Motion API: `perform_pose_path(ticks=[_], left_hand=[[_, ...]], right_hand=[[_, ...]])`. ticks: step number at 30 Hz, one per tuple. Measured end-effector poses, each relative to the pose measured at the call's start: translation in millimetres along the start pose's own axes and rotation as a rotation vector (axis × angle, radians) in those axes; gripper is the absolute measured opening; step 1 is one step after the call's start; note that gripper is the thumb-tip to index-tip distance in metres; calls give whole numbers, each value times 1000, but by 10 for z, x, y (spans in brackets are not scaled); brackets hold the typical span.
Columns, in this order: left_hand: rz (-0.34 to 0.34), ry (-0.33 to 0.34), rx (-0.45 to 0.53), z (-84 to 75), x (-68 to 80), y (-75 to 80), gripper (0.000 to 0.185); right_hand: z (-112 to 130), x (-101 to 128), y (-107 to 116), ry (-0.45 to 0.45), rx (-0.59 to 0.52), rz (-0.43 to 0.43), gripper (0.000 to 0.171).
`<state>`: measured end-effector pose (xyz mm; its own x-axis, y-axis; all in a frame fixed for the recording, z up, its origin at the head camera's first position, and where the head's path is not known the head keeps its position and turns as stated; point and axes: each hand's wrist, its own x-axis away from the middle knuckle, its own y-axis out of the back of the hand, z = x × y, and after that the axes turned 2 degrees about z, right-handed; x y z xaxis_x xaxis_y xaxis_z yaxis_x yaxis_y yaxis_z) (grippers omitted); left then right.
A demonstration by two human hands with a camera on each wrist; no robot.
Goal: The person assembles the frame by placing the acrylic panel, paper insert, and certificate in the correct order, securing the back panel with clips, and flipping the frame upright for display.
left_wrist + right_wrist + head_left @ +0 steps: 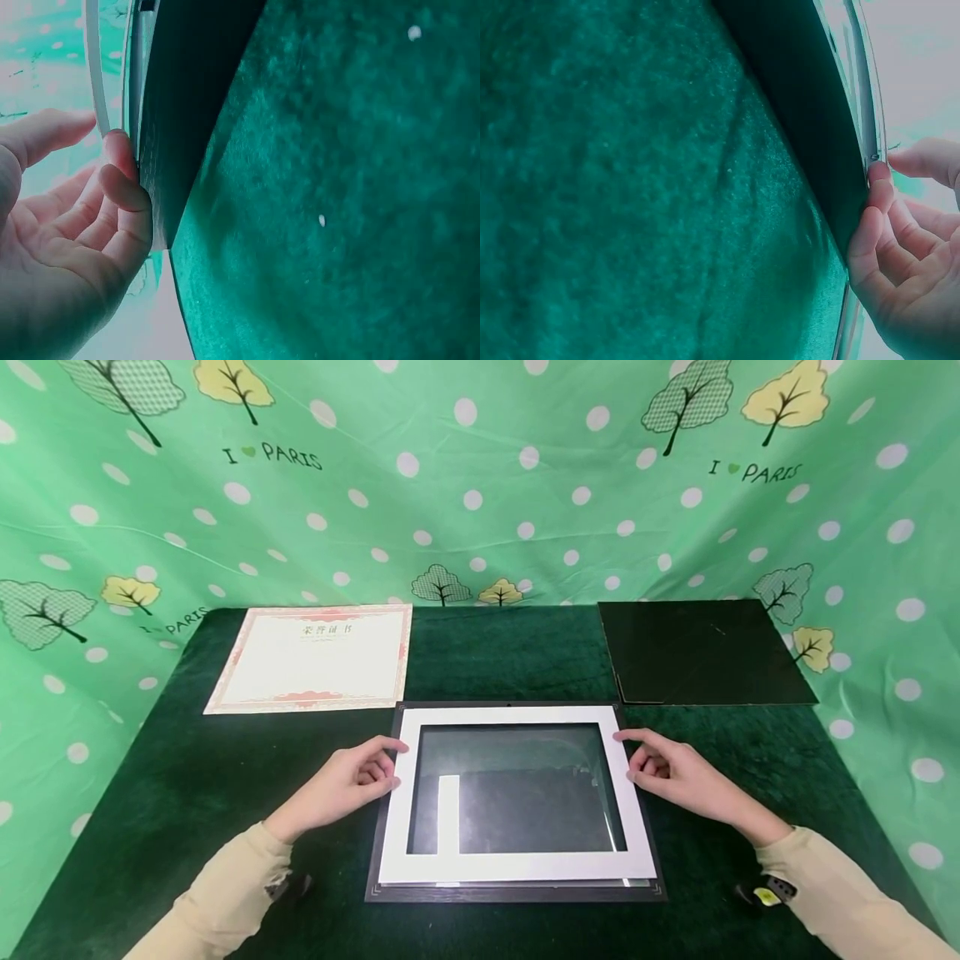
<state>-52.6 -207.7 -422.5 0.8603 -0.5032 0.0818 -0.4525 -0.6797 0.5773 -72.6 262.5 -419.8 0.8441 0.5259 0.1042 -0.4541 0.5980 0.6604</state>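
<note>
A white mat board (517, 867) with a rectangular opening lies over a dark picture frame (517, 894) in the middle of the head view. Through the opening shows a glossy clear pane (525, 810) with a bright reflection. My left hand (348, 785) pinches the mat's left edge between thumb and fingertips. On the opposite side, my right hand (682, 781) pinches its right edge the same way. In the left wrist view the mat's thin edge (95, 67) stands slightly apart from the frame's dark side (187, 82). The frame's dark side (795, 82) also fills part of the right wrist view.
A certificate sheet (315, 664) with a pink border lies at the back left. At the back right lies a black board (705, 652). Dark green cloth (510, 647) covers the table, and a green polka-dot curtain (495, 502) hangs behind it.
</note>
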Motion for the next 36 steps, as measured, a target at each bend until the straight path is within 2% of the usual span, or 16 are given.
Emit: perform_pose_path(ticks=[5, 13, 36], left_hand=[[11, -9, -49, -2, -15, 17, 39], [14, -22, -76, 12, -23, 29, 32], [16, -8, -81, 48, -46, 38, 29]], right_hand=[[11, -10, 1, -2, 2, 8, 45], [18, -20, 6, -12, 2, 17, 44], [25, -35, -8, -6, 44, 25, 42]])
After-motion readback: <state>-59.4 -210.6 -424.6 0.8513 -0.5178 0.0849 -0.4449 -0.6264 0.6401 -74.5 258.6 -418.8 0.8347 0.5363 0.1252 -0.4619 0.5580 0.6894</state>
